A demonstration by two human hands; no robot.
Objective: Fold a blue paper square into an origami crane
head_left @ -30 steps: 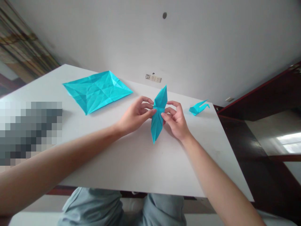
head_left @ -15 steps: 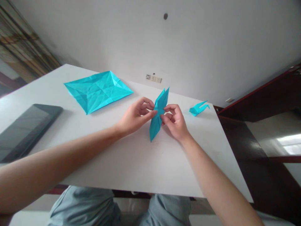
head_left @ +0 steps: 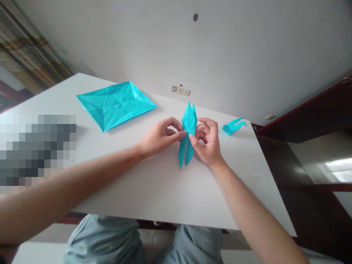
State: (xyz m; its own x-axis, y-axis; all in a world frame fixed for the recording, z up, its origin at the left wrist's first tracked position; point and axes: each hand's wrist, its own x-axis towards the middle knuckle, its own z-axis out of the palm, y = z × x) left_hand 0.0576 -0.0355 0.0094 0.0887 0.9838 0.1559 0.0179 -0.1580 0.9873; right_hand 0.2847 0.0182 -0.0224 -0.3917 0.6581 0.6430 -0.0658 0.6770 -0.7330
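Note:
A folded blue paper point(head_left: 189, 121) is held up over the white table point(head_left: 154, 187), with two points at its top and two narrow legs parted at its bottom. My left hand point(head_left: 165, 136) pinches its left side at mid-height between thumb and fingers. On the right side, my right hand point(head_left: 207, 141) has its thumb against the front of the paper, and its other fingers curl beside and partly behind it. To the left lies a creased, opened blue sheet point(head_left: 117, 104). A small blue paper crane point(head_left: 233, 126) stands near the table's right edge.
A blurred-out dark object point(head_left: 35, 150) lies at the table's left. Behind the table is a wall with sockets point(head_left: 180, 90). A curtain point(head_left: 33, 47) hangs at the upper left, and my knees show below the front edge.
The folded paper has turned to show a broader face, and its lower legs now appear apart. My right hand's fingers have loosened and spread a little.

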